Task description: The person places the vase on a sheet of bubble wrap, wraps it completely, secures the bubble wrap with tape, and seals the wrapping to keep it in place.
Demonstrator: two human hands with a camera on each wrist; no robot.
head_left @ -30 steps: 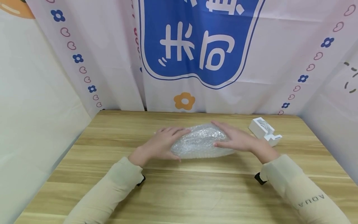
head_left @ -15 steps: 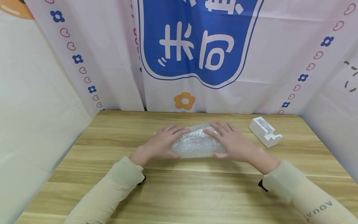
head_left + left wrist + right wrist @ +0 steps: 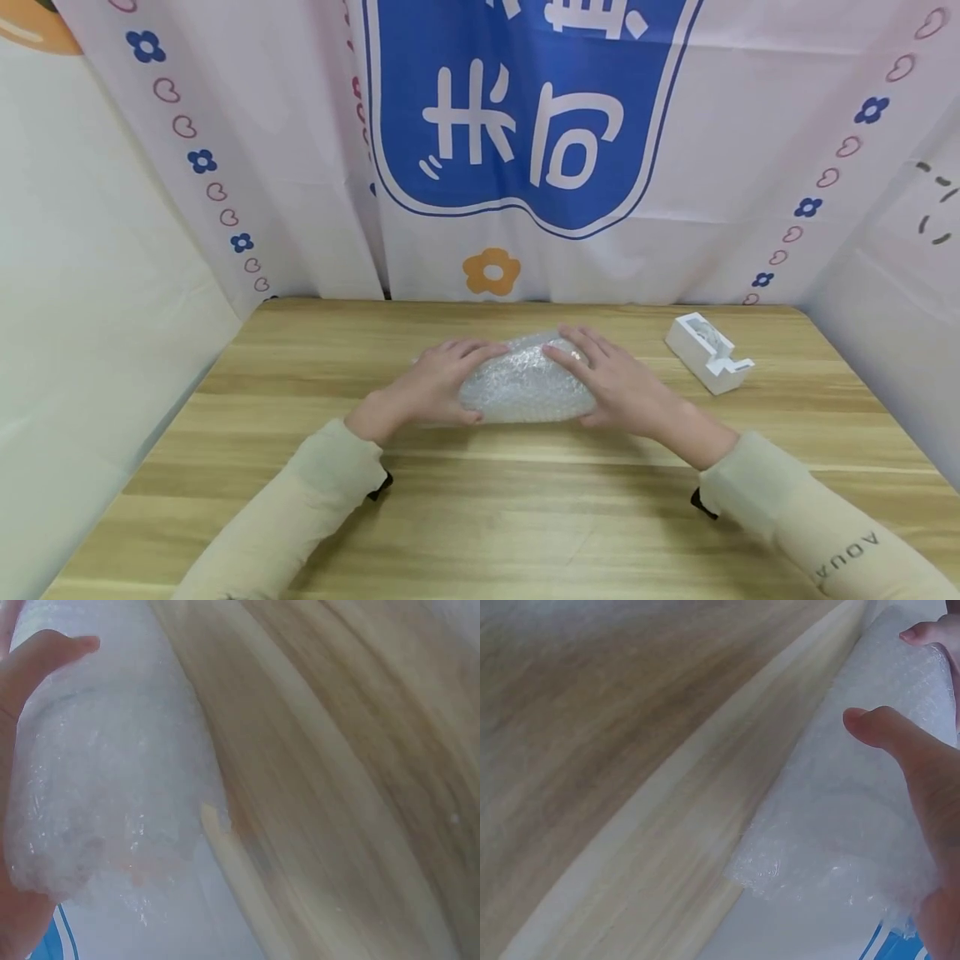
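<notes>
A roll of clear bubble wrap lies crosswise at the middle of the wooden table, bulging and shiny. On its left end my left hand grips it, fingers over the far side and thumb along the near side. My right hand holds the right end in the same way. The left wrist view has the left thumb pressed on the bubble wrap, whose end edge looks ragged. From the right wrist, the right thumb lies on the wrap. Whatever is inside the wrap is hidden.
A white tape dispenser stands at the back right of the table, beyond the right hand. Printed white cloth hangs behind the table, with more white cloth at both sides.
My right hand has slid leftward along the bubble wrap and now spreads its fingers over the top and far side. The left hand has stayed in place on its end.
</notes>
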